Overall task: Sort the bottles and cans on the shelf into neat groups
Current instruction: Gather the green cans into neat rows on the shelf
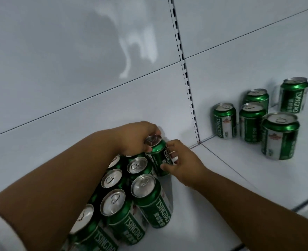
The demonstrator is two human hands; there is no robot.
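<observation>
Both my hands are on one green Tsingtao can (159,156) at the back of the white shelf (195,214). My left hand (137,137) grips its silver top from above. My right hand (183,161) holds its side with thumb and fingers curled round it. The can stands slightly tilted at the far end of a packed cluster of several green cans (131,201) that runs toward me under my left forearm. Part of that cluster is hidden by the arm.
Several more green cans (253,122) stand loosely spaced on the neighbouring shelf section to the right, one (293,96) set apart at the back. A slotted upright (187,84) divides the white back panels. The shelf's front edge (305,203) runs at lower right.
</observation>
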